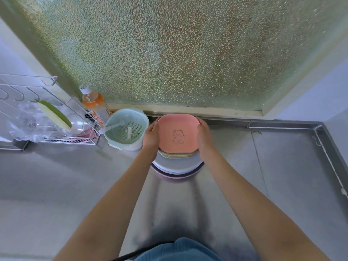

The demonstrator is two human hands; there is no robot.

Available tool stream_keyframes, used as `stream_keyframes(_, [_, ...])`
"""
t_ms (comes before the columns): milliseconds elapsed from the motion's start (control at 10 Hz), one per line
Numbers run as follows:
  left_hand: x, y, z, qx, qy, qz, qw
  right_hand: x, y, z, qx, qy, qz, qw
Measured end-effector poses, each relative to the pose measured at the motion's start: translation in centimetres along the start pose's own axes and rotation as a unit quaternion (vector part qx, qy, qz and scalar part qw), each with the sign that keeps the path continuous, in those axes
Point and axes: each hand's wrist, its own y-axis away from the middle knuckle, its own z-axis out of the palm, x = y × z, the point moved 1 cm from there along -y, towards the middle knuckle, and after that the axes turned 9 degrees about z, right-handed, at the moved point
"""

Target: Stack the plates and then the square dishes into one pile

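- Two hands, mine, bracket one pile on the steel surface (216, 194): left hand (150, 135) clasps the pink square dish (178, 133) at its 9 o'clock edge, right hand (204, 136) at 3 o'clock.
- Pink dish tops the square dishes (177, 155), which sit on the round plates (177, 169).
- Mint strainer bowl (126, 129) stands at the pile's 9 o'clock, just beside my left hand.

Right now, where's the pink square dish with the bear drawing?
Head view, centre: the pink square dish with the bear drawing tops the pile on the round plates, between both hands, right of the pale green strainer bowl.
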Motion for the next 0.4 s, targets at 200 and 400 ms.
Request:
stream_keyframes(200, [0.90, 0.07, 0.14, 0.014, 0.010, -0.010, 1.000, -0.15, 0.08, 0.05, 0.000, 0.022, -0.002, 1.000])
stream_keyframes(400, [1.01, -0.02, 0.28, 0.034, 0.025, -0.031, 0.999, -0.62, -0.02, 0.29, 0.013, 0.001, -0.010, 1.000])
